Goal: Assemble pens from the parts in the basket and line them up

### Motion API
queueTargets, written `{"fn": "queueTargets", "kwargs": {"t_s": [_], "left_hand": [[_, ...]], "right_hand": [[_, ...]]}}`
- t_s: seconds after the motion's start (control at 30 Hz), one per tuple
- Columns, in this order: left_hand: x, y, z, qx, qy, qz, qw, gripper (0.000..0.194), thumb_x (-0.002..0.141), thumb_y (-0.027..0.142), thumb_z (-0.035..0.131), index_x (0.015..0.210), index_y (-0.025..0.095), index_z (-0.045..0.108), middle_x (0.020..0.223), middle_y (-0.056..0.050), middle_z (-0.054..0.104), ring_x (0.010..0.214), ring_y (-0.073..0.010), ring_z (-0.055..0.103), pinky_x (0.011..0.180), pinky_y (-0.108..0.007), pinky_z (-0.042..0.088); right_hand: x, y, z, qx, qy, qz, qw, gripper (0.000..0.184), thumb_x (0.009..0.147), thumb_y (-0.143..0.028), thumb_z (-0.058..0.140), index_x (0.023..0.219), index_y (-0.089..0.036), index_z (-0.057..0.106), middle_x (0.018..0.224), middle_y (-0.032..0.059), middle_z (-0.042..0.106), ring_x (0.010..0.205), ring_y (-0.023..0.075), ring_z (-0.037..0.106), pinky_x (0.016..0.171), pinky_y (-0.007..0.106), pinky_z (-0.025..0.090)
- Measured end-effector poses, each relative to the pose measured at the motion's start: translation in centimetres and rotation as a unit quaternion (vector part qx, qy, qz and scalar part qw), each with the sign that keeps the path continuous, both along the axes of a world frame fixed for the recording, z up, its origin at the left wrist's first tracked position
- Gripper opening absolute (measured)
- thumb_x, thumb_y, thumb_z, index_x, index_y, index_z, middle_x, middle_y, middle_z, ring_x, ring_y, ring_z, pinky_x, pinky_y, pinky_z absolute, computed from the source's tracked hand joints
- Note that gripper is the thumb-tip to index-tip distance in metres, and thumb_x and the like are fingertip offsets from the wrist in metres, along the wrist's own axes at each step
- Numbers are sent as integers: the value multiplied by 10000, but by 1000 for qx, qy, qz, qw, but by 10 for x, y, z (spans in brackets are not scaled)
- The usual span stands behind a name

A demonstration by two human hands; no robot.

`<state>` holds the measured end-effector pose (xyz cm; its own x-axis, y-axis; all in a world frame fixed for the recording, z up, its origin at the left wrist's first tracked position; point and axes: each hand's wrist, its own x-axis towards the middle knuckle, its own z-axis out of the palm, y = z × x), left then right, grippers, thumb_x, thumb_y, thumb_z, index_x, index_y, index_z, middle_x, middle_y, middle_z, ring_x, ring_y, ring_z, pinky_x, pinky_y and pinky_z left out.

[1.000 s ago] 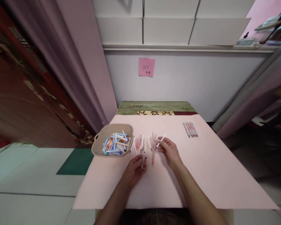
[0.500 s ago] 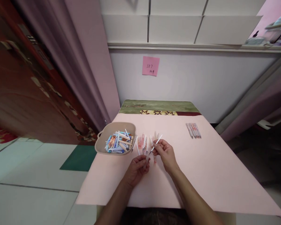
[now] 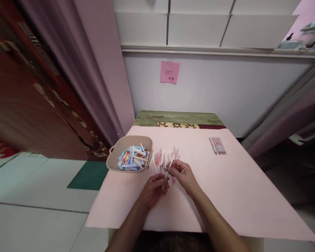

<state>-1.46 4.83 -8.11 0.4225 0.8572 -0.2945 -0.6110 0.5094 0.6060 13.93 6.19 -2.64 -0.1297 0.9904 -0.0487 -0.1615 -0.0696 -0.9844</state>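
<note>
My left hand is closed round a clear pen barrel near the middle of the pink table cover. My right hand pinches a thin white pen refill, whose lower tip meets the top of the barrel. Just behind both hands lies a loose row of pen parts, some white, some reddish.
A beige basket with several blue, white and orange pen pieces stands at the left of the cover. Several finished pens lie side by side at the far right. A pink sticky note hangs on the wall behind.
My right hand has brought the white refill down and left, from pointing up over the row of parts to touching the barrel in my left hand. The view shifted slightly.
</note>
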Motion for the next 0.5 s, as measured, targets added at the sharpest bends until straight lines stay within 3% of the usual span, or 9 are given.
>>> {"fn": "queueTargets", "kwargs": {"t_s": [0.07,0.13,0.3,0.5], "left_hand": [[0,0,0,24,-4,-8,1000,205,659,181,771,835,110,692,686,-51,684,544,-98,585,498,-199,403],[-1,0,0,34,-4,-15,999,187,673,180,759,829,103,691,658,-50,674,534,-102,584,496,-202,407],[-2,-1,0,-6,-22,12,1000,197,645,129,769,824,135,686,747,-39,696,622,-116,629,566,-213,465],[-3,0,4,8,-41,11,999,175,694,142,733,862,129,686,736,-51,692,608,-109,619,556,-204,476]], "right_hand": [[1,-2,0,-29,6,48,998,273,720,-428,721,721,-164,649,589,-21,598,533,98,524,499,204,393],[5,-2,-1,-48,24,38,998,309,723,-459,712,810,-163,681,686,9,654,617,114,570,571,215,438],[30,11,-8,-60,58,-144,986,395,727,-526,677,879,-161,683,776,39,679,638,108,582,618,224,478],[65,18,-43,-49,-147,-248,956,383,739,-522,595,827,-154,653,686,35,665,565,140,585,534,251,474]]}}
